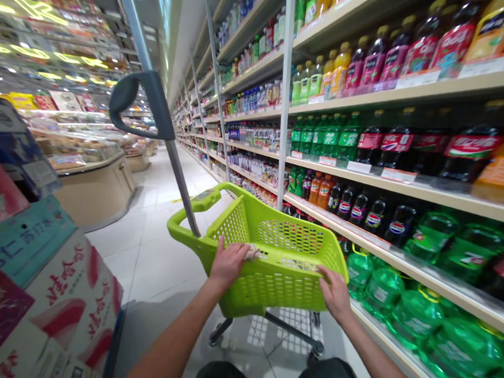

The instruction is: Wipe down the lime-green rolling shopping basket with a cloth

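A lime-green shopping cart [280, 288] with a perforated basket stands right before my knees. My left hand [230, 263] is closed over the near rim of the basket, left of its middle. A small pale, crumpled cloth [252, 252] pokes out at those fingertips, against the rim. Toward the right corner, my right hand [336, 293] grips the same rim, fingers over the top and thumb outside. No goods show in the visible part of the basket. A metal pole with a grey loop handle [160, 106] rises from the cart's left end.
Shelves of bottled drinks [398, 144] run along the right, close to the cart, with large green bottles [420, 309] at the bottom. Stacked drink cartons [78, 293] stand close on the left. A tiled aisle [150, 219] leads past a display counter [90, 189].
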A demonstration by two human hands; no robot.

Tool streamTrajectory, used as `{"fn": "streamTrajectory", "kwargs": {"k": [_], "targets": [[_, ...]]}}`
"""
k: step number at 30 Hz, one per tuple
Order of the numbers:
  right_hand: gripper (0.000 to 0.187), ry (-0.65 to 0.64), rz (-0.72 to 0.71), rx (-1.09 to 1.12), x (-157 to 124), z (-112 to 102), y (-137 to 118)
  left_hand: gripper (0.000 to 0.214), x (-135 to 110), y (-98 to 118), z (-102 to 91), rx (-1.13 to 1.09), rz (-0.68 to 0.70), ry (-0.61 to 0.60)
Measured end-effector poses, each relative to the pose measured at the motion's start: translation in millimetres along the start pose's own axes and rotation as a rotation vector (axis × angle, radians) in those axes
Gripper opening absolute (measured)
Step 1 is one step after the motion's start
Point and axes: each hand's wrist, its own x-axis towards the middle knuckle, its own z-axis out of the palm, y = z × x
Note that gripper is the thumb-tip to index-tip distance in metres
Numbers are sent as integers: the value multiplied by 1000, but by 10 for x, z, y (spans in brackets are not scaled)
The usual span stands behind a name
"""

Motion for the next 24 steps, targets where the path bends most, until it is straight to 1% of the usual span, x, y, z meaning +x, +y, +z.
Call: {"fn": "streamTrajectory", "kwargs": {"k": [2, 4, 5, 6, 7, 9, 12, 13, 14, 15, 16, 17, 19, 20, 21, 22, 23, 24], "targets": [[33, -13, 1, 11, 6, 6, 1, 26, -54, -268, -116, 46, -21, 58], [33, -17, 0, 21, 6, 18, -21, 28, -106, -504, -219, 111, -95, 149], [33, -17, -1, 26, 5, 28, -38, 28, -124, -572, -250, 139, -145, 193], [33, -18, -4, 30, 4, 40, -57, 29, -134, -590, -258, 158, -194, 227], [33, -18, -8, 34, 1, 53, -77, 28, -136, -554, -242, 166, -230, 243], [33, -18, -15, 34, -4, 83, -110, 25, -119, -338, -138, 134, -230, 201], [32, -20, -39, 21, -15, 125, -136, 24, -63, 104, 84, 14, -94, 29], [31, -24, -54, 14, -18, 137, -138, 25, -49, 197, 130, -8, -61, 1], [30, -27, -71, 6, -21, 147, -138, 25, -42, 232, 145, -20, -40, -16], [30, -25, -88, -1, -24, 157, -137, 24, -43, 205, 124, -16, -39, -14], [30, -19, -100, -9, -26, 167, -137, 24, -51, 118, 70, 2, -63, 9], [29, -9, -106, -17, -28, 178, -138, 24, -65, -12, -11, 31, -105, 45], [29, 15, -101, -29, -29, 203, -150, 24, -94, -303, -202, 120, -264, 174], [30, 24, -94, -33, -29, 218, -161, 25, -105, -410, -282, 156, -329, 221], [30, 31, -85, -35, -27, 233, -175, 26, -112, -461, -332, 177, -375, 247], [30, 36, -77, -39, -25, 249, -191, 26, -116, -446, -340, 178, -393, 246], [31, 36, -71, -43, -23, 263, -206, 26, -118, -364, -303, 158, -379, 217], [32, 31, -69, -52, -20, 274, -220, 26, -116, -223, -224, 124, -344, 168]]}}
